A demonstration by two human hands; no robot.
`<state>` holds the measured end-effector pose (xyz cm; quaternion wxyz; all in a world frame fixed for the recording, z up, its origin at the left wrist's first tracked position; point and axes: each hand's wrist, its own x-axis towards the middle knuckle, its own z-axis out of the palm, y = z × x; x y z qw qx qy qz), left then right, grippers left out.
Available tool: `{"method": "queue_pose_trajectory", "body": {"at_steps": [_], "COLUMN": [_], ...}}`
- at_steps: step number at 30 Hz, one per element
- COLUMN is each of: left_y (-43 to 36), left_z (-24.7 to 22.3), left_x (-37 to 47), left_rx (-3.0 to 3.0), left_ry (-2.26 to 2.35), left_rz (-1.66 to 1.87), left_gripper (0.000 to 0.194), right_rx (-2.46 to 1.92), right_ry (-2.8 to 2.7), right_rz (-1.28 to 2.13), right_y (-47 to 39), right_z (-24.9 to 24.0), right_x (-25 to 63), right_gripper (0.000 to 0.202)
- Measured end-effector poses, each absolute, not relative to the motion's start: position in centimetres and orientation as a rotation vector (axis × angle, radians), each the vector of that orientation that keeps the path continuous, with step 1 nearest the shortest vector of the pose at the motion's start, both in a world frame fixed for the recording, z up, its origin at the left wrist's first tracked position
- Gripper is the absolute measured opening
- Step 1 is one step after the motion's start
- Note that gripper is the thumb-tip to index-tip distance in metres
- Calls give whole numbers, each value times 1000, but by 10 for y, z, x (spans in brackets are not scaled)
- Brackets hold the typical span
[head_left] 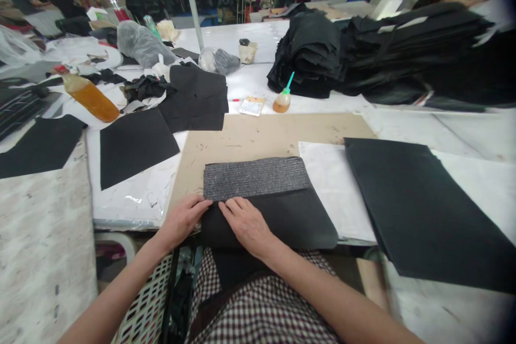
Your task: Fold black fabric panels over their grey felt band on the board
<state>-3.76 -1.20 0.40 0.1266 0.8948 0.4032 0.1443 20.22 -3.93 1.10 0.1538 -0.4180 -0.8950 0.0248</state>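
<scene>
A black sheet of material (278, 220) lies at the table's front edge, partly overhanging it toward my lap. Its far part shows a grey ribbed strip (253, 178), bordered by a black edge line. My left hand (183, 220) pinches the sheet's left edge where strip and black part meet. My right hand (248, 226) lies on the black part with its fingers flat along that line, thumb close to the left fingertips. Beneath the sheet is a tan board (193, 166). What the fingers' undersides touch is hidden.
Black sheets are stacked at right (427, 215), and more black pieces (137, 145) lie at left. Ahead stand a small glue bottle with a green nozzle (282, 101) and a paper label (252, 106). A bottle of amber liquid (91, 97) leans at left. Black material (314, 54) is piled behind.
</scene>
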Motion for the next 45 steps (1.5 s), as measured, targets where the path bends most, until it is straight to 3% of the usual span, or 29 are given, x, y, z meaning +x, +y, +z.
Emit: {"method": "queue_pose_trajectory", "body": {"at_steps": [4, 14, 18, 23, 26, 36, 40, 45], "left_y": [-13, -24, -32, -40, -42, -30, -30, -46], "left_z": [2, 12, 23, 20, 8, 7, 23, 59], "left_x": [-47, -57, -62, -30, -6, 3, 13, 16], "left_rx": [2561, 2859, 2879, 2758, 2777, 2677, 2477, 2265], "left_ry": [1168, 1132, 1268, 1500, 1489, 1552, 1414, 1102], "left_rz": [444, 207, 104, 360, 331, 285, 416, 432], "left_gripper": [29, 45, 36, 31, 30, 28, 18, 12], "right_rx": [-1188, -1195, -1180, -1159, -1130, -1540, -1662, -1228], "right_ry": [-2579, -2563, -2547, -2522, -2517, -2408, -2344, -2469], "right_rz": [90, 61, 51, 59, 74, 19, -40, 30], "right_y": [-40, -40, -41, -43, -44, -53, -48, -41], "right_z": [11, 12, 10, 8, 9, 0, 12, 42], "right_x": [202, 200, 201, 202, 215, 379, 399, 367], "right_gripper": [41, 41, 39, 37, 33, 46, 20, 26]}}
